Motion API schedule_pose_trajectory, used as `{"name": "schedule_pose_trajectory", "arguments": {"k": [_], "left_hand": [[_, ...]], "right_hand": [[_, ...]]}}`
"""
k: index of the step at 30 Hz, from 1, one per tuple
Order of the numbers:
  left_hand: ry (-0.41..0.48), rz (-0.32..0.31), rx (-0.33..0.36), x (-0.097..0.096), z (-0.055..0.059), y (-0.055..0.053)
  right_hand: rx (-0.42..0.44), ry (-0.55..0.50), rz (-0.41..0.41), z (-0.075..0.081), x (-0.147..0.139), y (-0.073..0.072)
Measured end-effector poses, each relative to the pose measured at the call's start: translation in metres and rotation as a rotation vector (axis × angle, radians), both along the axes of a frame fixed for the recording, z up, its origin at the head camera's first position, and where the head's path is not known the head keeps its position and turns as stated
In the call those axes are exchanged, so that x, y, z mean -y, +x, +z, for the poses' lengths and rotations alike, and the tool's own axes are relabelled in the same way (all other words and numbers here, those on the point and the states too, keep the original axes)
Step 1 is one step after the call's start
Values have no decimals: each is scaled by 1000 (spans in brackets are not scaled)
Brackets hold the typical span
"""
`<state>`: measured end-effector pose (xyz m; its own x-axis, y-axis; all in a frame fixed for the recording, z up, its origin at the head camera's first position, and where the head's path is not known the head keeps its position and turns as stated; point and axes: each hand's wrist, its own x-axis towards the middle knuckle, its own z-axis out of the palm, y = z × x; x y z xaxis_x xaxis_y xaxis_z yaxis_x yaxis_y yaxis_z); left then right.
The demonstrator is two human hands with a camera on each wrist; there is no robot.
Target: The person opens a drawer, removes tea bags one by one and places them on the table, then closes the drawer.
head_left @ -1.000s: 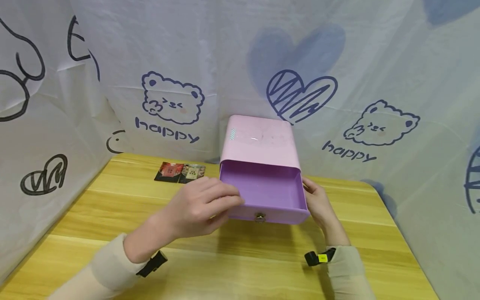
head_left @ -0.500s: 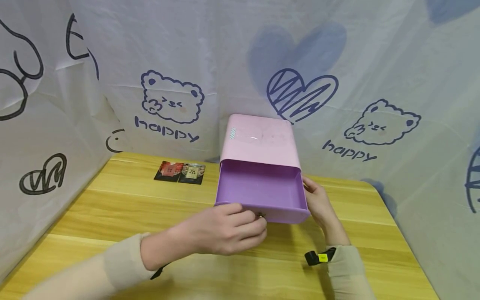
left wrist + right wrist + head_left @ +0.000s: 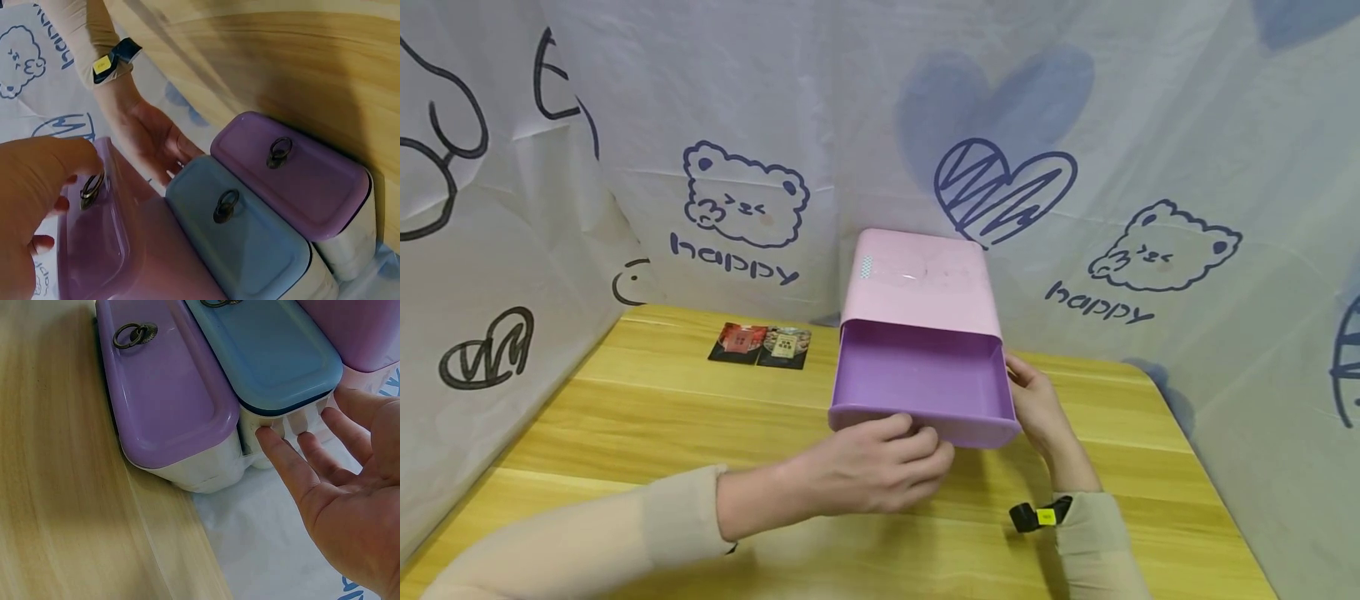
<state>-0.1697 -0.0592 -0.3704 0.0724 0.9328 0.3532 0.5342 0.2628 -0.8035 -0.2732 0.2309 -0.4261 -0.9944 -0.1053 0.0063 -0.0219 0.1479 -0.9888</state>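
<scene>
drawer (image 3: 921, 383) juts out, its front (image 3: 981, 432) touching the left grip (image 3: 876, 467).

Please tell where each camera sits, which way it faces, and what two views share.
Head: worn on the head, faces forward and down to the open drawer; left hand, right hand and both forearms show.
Left wrist: worn there, faces the open drawer, blue drawer and lower purple drawer; both hands and the right forearm show.
Right wrist: worn there, faces the blue and lower purple drawers; only the right hand shows.
Both wrist views share these two drawers and the right hand.
</scene>
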Motion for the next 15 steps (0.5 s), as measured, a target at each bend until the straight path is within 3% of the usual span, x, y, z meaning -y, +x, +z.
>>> {"name": "schedule_pose_trajectory", "arguments": {"k": [6, 15], "left_hand": [[-18, 96, -19, -3, -6, 0], [-19, 125, 15, -7, -11, 0]], "right_hand": [[0, -8, 2, 0, 0, 0], [-1, -7, 4, 0, 1, 0]]}}
